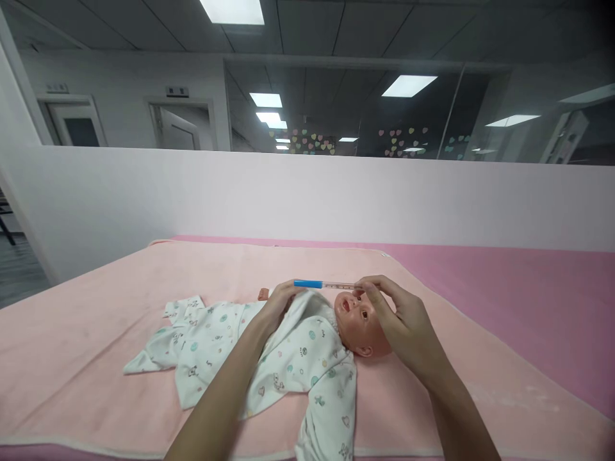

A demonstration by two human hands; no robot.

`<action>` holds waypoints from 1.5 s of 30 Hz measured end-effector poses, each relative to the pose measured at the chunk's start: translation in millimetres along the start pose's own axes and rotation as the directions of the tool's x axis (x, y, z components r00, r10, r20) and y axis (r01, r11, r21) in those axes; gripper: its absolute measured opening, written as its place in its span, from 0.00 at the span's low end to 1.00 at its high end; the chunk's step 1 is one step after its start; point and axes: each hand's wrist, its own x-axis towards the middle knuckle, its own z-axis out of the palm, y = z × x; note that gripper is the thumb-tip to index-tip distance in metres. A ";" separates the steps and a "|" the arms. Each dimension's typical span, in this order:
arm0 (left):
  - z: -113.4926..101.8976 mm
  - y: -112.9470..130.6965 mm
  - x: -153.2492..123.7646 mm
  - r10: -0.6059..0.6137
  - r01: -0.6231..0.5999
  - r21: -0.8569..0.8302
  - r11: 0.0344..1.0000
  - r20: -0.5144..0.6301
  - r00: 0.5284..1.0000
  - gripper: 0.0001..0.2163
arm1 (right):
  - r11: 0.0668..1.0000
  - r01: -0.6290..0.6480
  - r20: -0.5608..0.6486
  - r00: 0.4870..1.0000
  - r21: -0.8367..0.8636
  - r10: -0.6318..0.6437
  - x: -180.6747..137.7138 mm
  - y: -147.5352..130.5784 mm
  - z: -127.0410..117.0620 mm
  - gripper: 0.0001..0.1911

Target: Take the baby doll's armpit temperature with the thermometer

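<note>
A baby doll [359, 323] in a white patterned sleepsuit [288, 365] lies on its back on a pink blanket [120, 320], head to the right. My right hand [401, 323] rests over the doll's head and pinches one end of a thin thermometer [324, 284] with a blue cap, held level just above the doll's far shoulder. My left hand [278, 304] is closed on the sleepsuit fabric at the doll's far arm, beside the thermometer's blue end.
The blanket covers a bed with a darker pink sheet [528, 301] showing on the right. A white partition wall [307, 198] runs behind the bed, with glass panels above. An opening to a floor area lies at far left [19, 269].
</note>
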 end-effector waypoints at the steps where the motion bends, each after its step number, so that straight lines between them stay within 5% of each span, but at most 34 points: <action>1: 4.2 3.0 -3.5 -0.001 -0.003 0.071 0.997 0.056 0.998 0.15 | 1.000 0.006 -0.008 1.000 0.015 -0.006 -1.8 -1.0 0.2 0.16; 5: 15.7 14.3 -16.4 -0.027 -0.063 0.339 0.939 0.255 0.967 0.12 | 0.999 0.005 -0.036 0.999 0.048 -0.003 -9.7 -1.1 -0.9 0.16; 13: 12.8 13.4 -17.3 0.017 -0.123 0.415 0.901 0.251 0.968 0.14 | 1.000 -0.003 -0.042 0.999 0.011 0.004 -21.8 3.9 -12.2 0.16; 17: 10.7 8.8 -13.4 0.057 -0.177 0.381 0.908 0.307 0.950 0.13 | 0.989 -0.119 -0.128 0.986 -0.089 0.108 -77.4 56.4 -26.9 0.15; 21: 10.2 7.6 -11.6 0.065 -0.200 0.389 0.899 0.334 0.940 0.14 | 0.942 -0.165 -0.065 0.986 -0.292 0.153 -136.6 132.9 -46.3 0.17; 25: 10.3 8.1 -10.3 0.064 -0.204 0.408 0.890 0.332 0.941 0.14 | 0.865 -0.154 -0.049 0.988 -0.478 0.149 -149.4 174.5 -52.0 0.19; 28: 11.0 9.4 -11.0 0.063 -0.199 0.412 0.889 0.319 0.946 0.14 | 0.797 -0.138 -0.176 0.984 -0.588 0.040 -137.6 164.3 -30.2 0.23; 31: 11.7 10.5 -12.8 0.059 -0.185 0.409 0.893 0.301 0.952 0.13 | 0.822 -0.133 -0.316 0.947 -0.555 -0.060 -117.5 121.5 13.6 0.20; 34: 10.8 9.5 -13.0 0.060 -0.174 0.388 0.905 0.288 0.956 0.12 | 0.911 0.036 -0.157 0.982 -0.411 -0.109 -86.0 70.5 63.8 0.15; 37: 7.9 6.1 -10.0 0.097 -0.192 0.334 0.923 0.281 0.955 0.12 | 0.886 0.034 -0.071 0.995 -0.463 -0.075 -48.7 41.3 103.2 0.15; 41: 3.9 0.7 -4.7 0.158 -0.223 0.287 0.931 0.233 0.960 0.12 | 0.837 -0.084 -0.093 0.995 -0.540 0.040 -22.9 43.3 127.9 0.18; 45: 2.5 -0.7 -3.7 0.144 -0.227 0.349 0.909 0.247 0.958 0.11 | 0.946 -0.031 -0.258 0.965 -0.323 -0.056 -30.7 58.0 132.8 0.15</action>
